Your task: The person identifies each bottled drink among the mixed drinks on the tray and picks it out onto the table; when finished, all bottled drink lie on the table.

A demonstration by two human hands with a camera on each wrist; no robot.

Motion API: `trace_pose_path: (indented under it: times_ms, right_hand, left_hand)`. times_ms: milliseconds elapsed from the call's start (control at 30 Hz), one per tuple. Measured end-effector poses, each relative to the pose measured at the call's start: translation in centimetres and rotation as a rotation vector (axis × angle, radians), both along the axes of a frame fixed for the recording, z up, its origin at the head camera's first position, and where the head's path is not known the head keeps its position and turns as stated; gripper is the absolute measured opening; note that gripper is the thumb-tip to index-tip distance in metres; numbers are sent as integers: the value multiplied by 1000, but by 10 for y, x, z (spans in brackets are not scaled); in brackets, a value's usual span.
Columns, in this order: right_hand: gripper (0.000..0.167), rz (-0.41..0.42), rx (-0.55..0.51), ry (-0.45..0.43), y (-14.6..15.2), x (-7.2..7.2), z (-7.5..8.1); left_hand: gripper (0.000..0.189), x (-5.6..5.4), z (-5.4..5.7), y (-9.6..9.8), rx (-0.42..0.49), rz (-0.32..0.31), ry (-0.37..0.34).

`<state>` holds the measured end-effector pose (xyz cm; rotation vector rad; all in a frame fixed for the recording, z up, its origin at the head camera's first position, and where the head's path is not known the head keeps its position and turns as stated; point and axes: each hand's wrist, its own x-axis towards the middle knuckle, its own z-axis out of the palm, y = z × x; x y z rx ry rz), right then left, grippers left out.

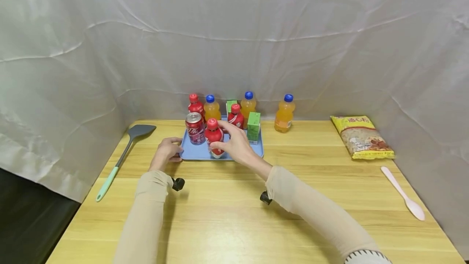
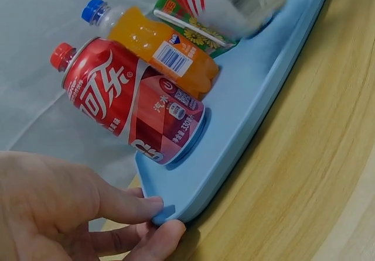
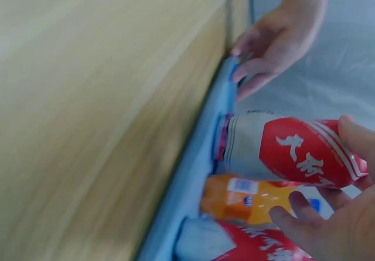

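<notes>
My right hand [image 1: 237, 144] grips a red-capped red and white bottle [image 1: 214, 135] between thumb and fingers, over the front of a blue tray [image 1: 198, 153]. The bottle's base looks blurred in the left wrist view; I cannot tell whether it touches the tray. At the tray's front left corner, my left hand [image 1: 166, 152] pinches the rim with thumb and fingers. A red soda can [image 2: 135, 100] stands close to that corner. Behind it are another red bottle [image 1: 196, 106] and an orange drink bottle [image 1: 212, 109]. Farther right stand a red bottle [image 1: 236, 116] and a green carton [image 1: 253, 126].
Also at the tray's back are an orange drink bottle [image 1: 248, 105] and a partly hidden green carton [image 1: 230, 105]. Another orange bottle [image 1: 285, 114] stands right of the tray. A spatula [image 1: 124, 152] lies left; a yellow food packet [image 1: 362, 137] and pink spoon [image 1: 403, 194] lie right.
</notes>
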<state>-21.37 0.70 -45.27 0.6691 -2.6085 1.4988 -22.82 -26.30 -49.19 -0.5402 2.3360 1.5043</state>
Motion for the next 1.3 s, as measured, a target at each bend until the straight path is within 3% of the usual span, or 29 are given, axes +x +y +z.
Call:
trace_pose_path:
  times_ms: [267, 433, 600, 800, 900, 1100, 1300]
  right_hand:
    - [69, -17, -99, -63, 14, 15, 34]
    - [70, -28, -136, -138, 29, 17, 46]
    - [72, -40, -147, -154, 46, 22, 57]
    - [70, -71, -170, -146, 73, 27, 62]
    - [70, -92, -188, -124, 86, 27, 62]
    - [68, -141, -205, -78, 115, 19, 64]
    - [69, -210, -174, -61, 143, 13, 62]
  left_hand:
    - [55, 1, 2, 1, -32, -15, 25]
    - [56, 0, 0, 3, -64, -18, 17]
    - [57, 1, 0, 6, -107, -14, 32]
    - [55, -1, -4, 8, -170, 27, 58]
    - [51, -1, -7, 6, -153, 44, 64]
    - [48, -1, -7, 5, -138, 38, 64]
    - [51, 3, -4, 7, -184, 23, 80]
